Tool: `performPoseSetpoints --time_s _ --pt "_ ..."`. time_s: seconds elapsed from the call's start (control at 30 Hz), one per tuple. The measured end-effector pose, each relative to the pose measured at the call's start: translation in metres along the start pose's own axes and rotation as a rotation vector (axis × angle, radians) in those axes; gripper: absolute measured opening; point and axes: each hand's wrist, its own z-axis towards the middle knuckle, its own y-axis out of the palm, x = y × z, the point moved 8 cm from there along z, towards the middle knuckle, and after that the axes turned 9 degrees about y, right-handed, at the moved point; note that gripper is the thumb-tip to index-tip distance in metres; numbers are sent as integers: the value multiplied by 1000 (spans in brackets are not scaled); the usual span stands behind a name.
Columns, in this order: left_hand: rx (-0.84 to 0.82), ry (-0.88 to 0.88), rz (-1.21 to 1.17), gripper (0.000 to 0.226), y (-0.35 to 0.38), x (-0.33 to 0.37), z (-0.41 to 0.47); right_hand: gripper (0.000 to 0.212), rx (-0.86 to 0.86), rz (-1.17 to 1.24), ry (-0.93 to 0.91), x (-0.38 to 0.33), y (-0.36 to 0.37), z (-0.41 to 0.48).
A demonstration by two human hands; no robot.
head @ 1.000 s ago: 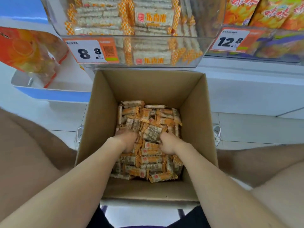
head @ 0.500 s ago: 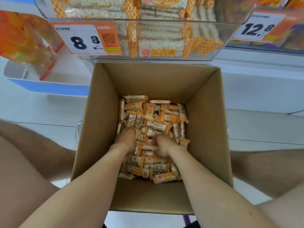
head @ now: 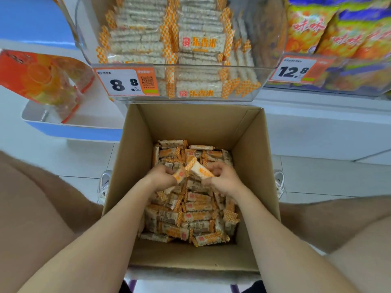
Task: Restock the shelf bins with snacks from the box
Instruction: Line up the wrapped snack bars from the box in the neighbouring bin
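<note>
Hands: left hand (head: 163,176) and right hand (head: 224,178) each curled round rice bars (head: 200,171) | Where: mid-frame, above the pile in the cardboard box (head: 251,166) | Tip: soft squeeze, straight lift to the clear bin (head: 211,98) up top looked best.

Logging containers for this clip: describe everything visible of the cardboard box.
The cardboard box is plain brown card, upright, top open, set between the person's legs below the clear shelf bin. Loose orange-and-white snack bars cover its bottom in a jumble. The left hand and right hand reach inside, each gripping bars above the pile.
</note>
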Motion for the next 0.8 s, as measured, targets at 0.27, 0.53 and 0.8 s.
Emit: performPoseSetpoints --time_s 0.27,0.53,0.8 --pt "-2 249 -16 26 -43 85 -49 64 -44 336 -158 -62 -31 -57" --pt "-33 290 -209 36 -79 123 -99 35 -188 963 -135 -81 -36 -102" --pt "187 465 -542 29 -103 151 -147 53 -290 1163 -159 -95 -33 -111"
